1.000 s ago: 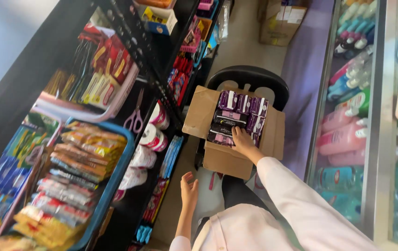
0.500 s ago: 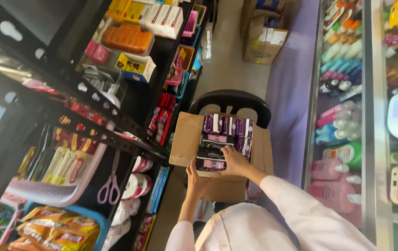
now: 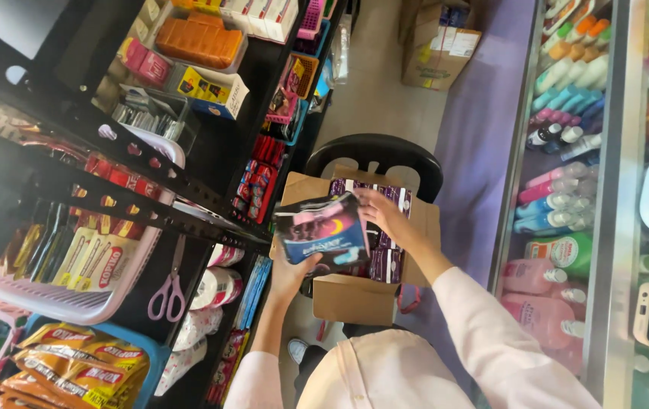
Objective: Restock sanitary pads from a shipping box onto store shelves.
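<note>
An open cardboard box (image 3: 354, 297) filled with purple packets (image 3: 386, 265) sits on a black plastic chair (image 3: 373, 151). My left hand (image 3: 292, 271) holds a dark blue and pink packet (image 3: 324, 231) from below, lifted just above the box's left side. My right hand (image 3: 380, 212) reaches over the box. Its fingers touch the upper right corner of that packet and the purple packets behind it. I cannot tell whether it grips anything. Both arms wear pale pink sleeves.
A black shelf rack (image 3: 150, 201) on the left carries orange packs (image 3: 199, 39), a white basket (image 3: 74, 299), pink scissors (image 3: 169, 291), paper rolls and snack packets (image 3: 74, 367). A glass cabinet (image 3: 559, 189) of bottles stands on the right. Another cardboard box (image 3: 438, 53) lies down the narrow aisle.
My left hand rose from below the box and now holds up a dark packet. My right hand stayed at the box. The view tilted toward the upper shelves.
</note>
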